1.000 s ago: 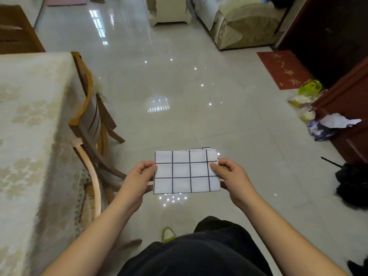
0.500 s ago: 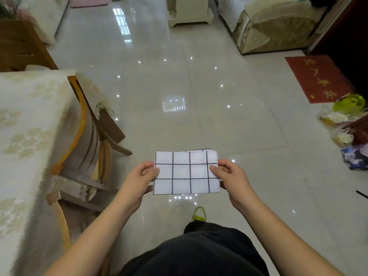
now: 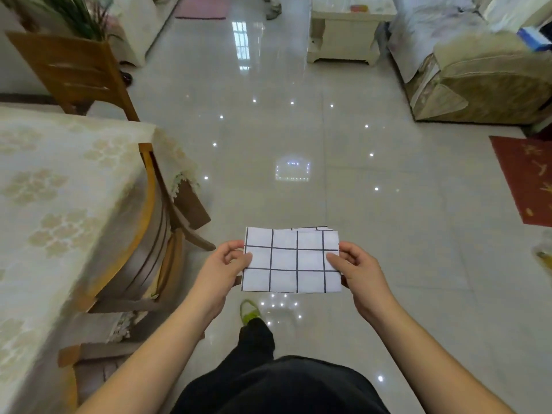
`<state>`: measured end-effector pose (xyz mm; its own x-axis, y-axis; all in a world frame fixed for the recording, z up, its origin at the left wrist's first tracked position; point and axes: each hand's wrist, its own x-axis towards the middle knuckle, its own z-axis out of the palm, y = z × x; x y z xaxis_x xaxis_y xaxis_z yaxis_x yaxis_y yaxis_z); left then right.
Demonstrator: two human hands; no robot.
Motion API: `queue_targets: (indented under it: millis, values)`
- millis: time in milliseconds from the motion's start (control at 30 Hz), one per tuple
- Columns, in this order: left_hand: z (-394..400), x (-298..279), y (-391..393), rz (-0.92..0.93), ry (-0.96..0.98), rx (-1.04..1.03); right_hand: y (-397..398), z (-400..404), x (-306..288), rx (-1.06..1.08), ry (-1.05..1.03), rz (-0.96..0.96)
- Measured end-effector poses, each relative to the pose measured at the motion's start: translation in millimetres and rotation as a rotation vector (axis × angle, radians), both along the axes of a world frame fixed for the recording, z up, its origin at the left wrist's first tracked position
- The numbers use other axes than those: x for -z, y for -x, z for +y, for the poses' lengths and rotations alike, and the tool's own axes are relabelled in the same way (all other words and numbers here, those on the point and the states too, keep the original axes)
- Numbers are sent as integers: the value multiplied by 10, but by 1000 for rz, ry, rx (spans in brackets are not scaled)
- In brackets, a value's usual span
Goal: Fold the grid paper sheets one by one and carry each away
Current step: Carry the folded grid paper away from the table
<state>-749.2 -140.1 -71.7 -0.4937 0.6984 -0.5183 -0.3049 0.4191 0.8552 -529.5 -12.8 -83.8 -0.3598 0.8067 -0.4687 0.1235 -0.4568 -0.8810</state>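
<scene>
A folded white sheet of grid paper [image 3: 291,259] with dark lines is held flat in front of me, above the tiled floor. My left hand [image 3: 222,268] pinches its left edge, thumb on top. My right hand [image 3: 357,268] pinches its right edge the same way. A second folded layer peeks out along the far edge of the sheet.
A table with a cream floral cloth [image 3: 53,210] and a wooden chair [image 3: 155,234] tucked under it stand at my left. Another wooden chair [image 3: 74,73] is further back. A sofa [image 3: 484,76] and a white cabinet [image 3: 343,31] lie ahead, a red mat [image 3: 525,177] at right.
The view has swung left and forward across the floor; the table and far chair came into view and the clutter at the right left it. Both hands keep the same grip on the paper.
</scene>
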Motion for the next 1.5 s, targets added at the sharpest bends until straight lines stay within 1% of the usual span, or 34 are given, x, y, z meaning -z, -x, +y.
queue_targets:
  millis: [267, 433, 633, 833, 1067, 1167, 1300, 1500]
  values:
    - [557, 138, 916, -73, -34, -87, 1007, 709, -25, -89, -11, -13]
    - [876, 161, 1447, -88, -31, -110, 1574, 1042, -81, -89, -19, -15]
    - [1355, 180, 1854, -85, -19, -151, 2001, 1523, -61, -118, -25, -29]
    - [2058, 245, 2163, -66, -20, -171, 2339, 2292, 41, -135, 0, -37]
    - [3117, 165, 2556, -51, -32, -227, 2847, 3478, -12, -224, -69, -33]
    - [3485, 92, 2726, -2, -33, -276, 3095, 3922, -49, -263, -96, -44]
    - [3789, 37, 2981, 49, -51, -346, 3488, 4330, -81, -317, -106, -46]
    - [4045, 63, 3595, 12, -57, -467, 4288, 4735, -9, -400, -68, -44]
